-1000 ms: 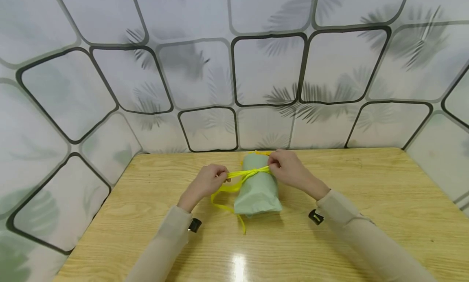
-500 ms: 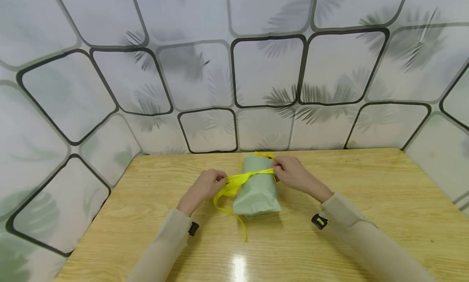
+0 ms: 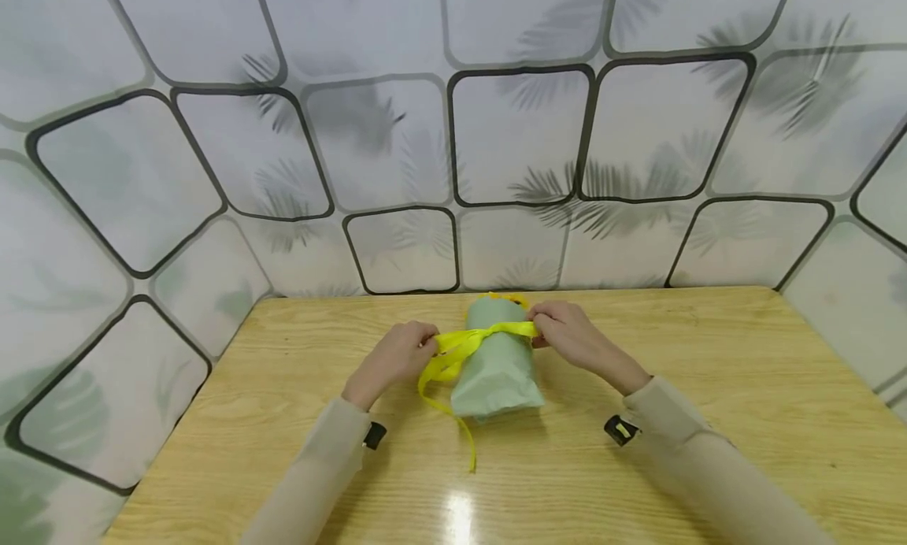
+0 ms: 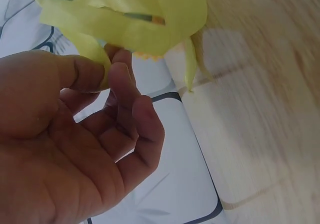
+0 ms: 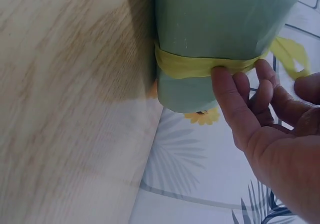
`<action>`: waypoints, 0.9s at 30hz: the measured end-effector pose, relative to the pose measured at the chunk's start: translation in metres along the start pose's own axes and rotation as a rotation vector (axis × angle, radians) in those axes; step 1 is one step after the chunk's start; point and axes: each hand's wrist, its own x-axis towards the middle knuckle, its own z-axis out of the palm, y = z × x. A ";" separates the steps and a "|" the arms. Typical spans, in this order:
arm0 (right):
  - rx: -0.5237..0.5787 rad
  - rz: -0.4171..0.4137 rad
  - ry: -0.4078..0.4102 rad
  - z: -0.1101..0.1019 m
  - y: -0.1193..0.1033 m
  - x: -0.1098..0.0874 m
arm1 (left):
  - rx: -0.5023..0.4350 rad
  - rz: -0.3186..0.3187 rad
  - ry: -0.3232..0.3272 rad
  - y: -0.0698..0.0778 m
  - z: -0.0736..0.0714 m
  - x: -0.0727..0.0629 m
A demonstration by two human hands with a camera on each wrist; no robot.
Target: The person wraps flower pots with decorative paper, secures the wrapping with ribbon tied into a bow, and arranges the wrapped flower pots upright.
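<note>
A pale green wrapped bundle lies on the table with a yellow ribbon around it, crossing in a knot-like twist on top. On its left, my left hand pinches ribbon between thumb and fingers; in the left wrist view, loops of the ribbon rise above that hand. My right hand pinches the other ribbon end at the bundle's right side. In the right wrist view, fingertips touch the ribbon band against the bundle's side, and a ribbon end meets the thumb.
Wood-grain table lies under everything. A patterned curtain stands along its back edge. Yellow flowers show at the bundle's far end. One loose ribbon tail trails toward the front.
My right hand has shifted slightly right and toward me. The ribbon between the hands lies wider and flatter over the bundle, and its loose tail reaches a little lower.
</note>
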 end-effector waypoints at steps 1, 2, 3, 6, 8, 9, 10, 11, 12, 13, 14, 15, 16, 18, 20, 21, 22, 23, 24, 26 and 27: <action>-0.004 0.006 -0.002 -0.001 -0.001 0.000 | -0.008 -0.009 0.002 0.001 -0.001 0.000; -0.017 0.010 -0.004 -0.001 -0.001 0.000 | -0.017 -0.017 0.005 0.001 -0.002 0.000; -0.043 0.018 -0.002 -0.001 -0.002 -0.001 | -0.031 -0.026 0.006 0.002 -0.002 -0.001; -0.121 0.015 0.010 0.001 -0.005 0.000 | -0.065 -0.046 0.022 0.002 -0.004 -0.003; -0.150 -0.022 0.038 0.002 -0.006 0.001 | -0.098 -0.049 0.044 0.003 -0.006 -0.004; -0.152 -0.049 0.057 0.003 -0.006 0.001 | -0.119 -0.050 0.059 0.003 -0.007 -0.005; -0.141 -0.081 0.067 0.003 -0.006 0.001 | -0.139 -0.050 0.074 0.003 -0.007 -0.005; -0.127 -0.117 0.073 0.003 -0.006 0.000 | -0.159 -0.050 0.089 0.003 -0.008 -0.006; -0.107 -0.152 0.074 0.003 -0.006 -0.001 | -0.179 -0.050 0.104 0.003 -0.009 -0.006; -0.090 -0.184 0.070 0.003 -0.007 -0.001 | -0.203 -0.049 0.117 0.003 -0.010 -0.007; -0.083 -0.214 0.059 0.003 -0.007 -0.002 | -0.220 -0.050 0.129 0.004 -0.011 -0.007; -0.076 -0.237 0.042 0.002 -0.008 -0.003 | -0.231 -0.051 0.141 0.004 -0.011 -0.008; -0.078 -0.251 0.026 0.002 -0.010 -0.004 | -0.242 -0.050 0.150 0.005 -0.012 -0.008; -0.099 -0.259 0.004 0.001 -0.013 -0.006 | -0.255 -0.049 0.166 0.006 -0.013 -0.009; -0.117 -0.227 -0.005 0.000 -0.015 -0.008 | -0.260 -0.053 0.175 0.007 -0.014 -0.009; -0.116 -0.198 -0.002 0.000 -0.016 -0.008 | -0.262 -0.054 0.178 0.007 -0.014 -0.009; -0.112 -0.167 0.002 0.000 -0.016 -0.008 | -0.263 -0.056 0.180 0.007 -0.014 -0.009; -0.100 -0.138 0.009 0.000 -0.016 -0.008 | -0.266 -0.061 0.181 0.007 -0.014 -0.009; -0.085 -0.120 0.018 0.000 -0.016 -0.007 | -0.269 -0.064 0.182 0.007 -0.013 -0.009; -0.070 -0.102 0.046 0.000 -0.014 -0.006 | -0.275 -0.063 0.183 0.006 -0.012 -0.008; -0.074 -0.107 0.065 0.000 -0.013 -0.005 | -0.277 -0.061 0.184 0.006 -0.012 -0.008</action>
